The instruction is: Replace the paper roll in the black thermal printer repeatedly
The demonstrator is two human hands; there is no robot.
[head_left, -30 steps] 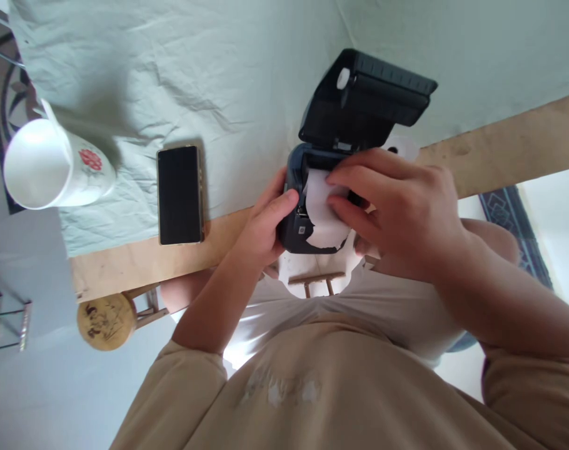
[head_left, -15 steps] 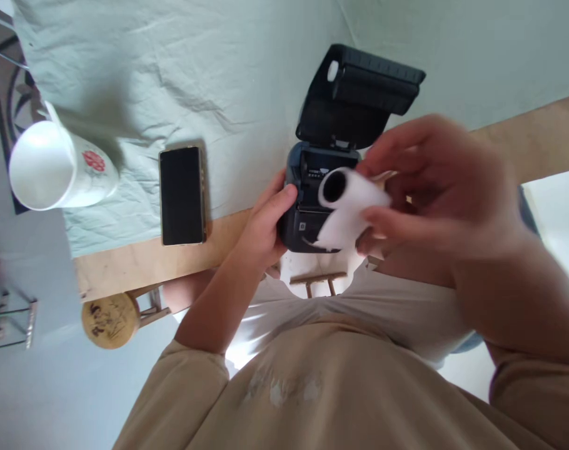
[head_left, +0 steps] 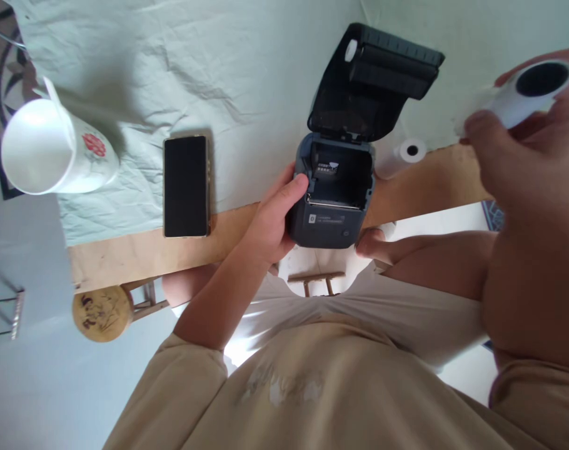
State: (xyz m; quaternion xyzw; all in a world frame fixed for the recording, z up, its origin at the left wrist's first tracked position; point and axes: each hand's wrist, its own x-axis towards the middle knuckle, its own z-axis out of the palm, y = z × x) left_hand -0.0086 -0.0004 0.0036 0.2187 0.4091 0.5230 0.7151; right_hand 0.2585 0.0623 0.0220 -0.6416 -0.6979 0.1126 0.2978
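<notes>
My left hand (head_left: 277, 215) grips the left side of a dark portable label printer (head_left: 329, 222). The printer's lid (head_left: 373, 81) is swung up, and its paper bay shows no roll inside. Off to the right, my right hand (head_left: 533, 156) is closed around a white paper roll (head_left: 512, 103) whose dark hollow core faces up; some fingers are hidden behind the roll. A second, smaller white roll (head_left: 399, 157) with a narrow core lies at the table edge just right of the printer.
A black-screened phone (head_left: 186, 186) lies left of the printer. At the far left a white cup (head_left: 62, 150) with a red flower print appears on the pale green cloth (head_left: 247, 69). Beyond the wooden table edge (head_left: 148, 259) is a round stool (head_left: 101, 312).
My right hand has carried the paper roll from over the printer bay out to the far right. The smaller roll beside the printer is now exposed. My left hand keeps its hold.
</notes>
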